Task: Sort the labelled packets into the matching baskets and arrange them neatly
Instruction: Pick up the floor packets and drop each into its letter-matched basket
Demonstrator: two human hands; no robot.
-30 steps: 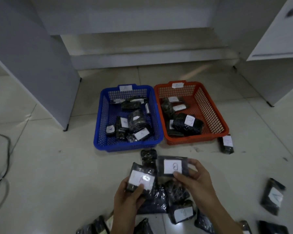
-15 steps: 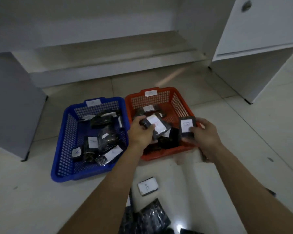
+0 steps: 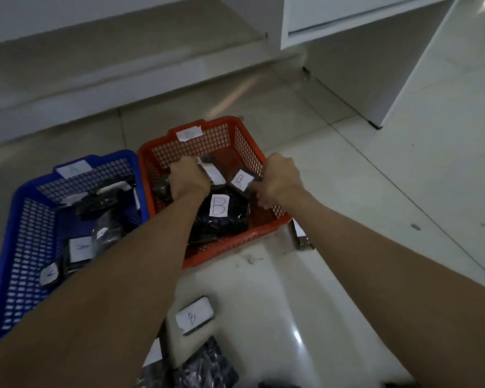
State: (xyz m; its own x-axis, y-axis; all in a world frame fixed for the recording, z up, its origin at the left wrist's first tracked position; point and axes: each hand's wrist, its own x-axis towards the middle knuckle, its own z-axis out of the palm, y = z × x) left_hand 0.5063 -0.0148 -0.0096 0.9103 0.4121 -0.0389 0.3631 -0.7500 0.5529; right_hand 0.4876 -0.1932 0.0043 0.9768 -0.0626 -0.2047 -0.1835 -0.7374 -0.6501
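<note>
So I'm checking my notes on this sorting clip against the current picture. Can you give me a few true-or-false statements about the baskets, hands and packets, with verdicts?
1. Both hands are over the red basket. True: the left hand and right hand are there.
2. The blue basket sits right of the red one. False: it sits on its left.
3. A packet with a big B label lies in the red basket. True.
4. The blue basket is empty. False: it holds several dark packets.
5. A labelled packet lies on the floor in front of the baskets. True.
</note>
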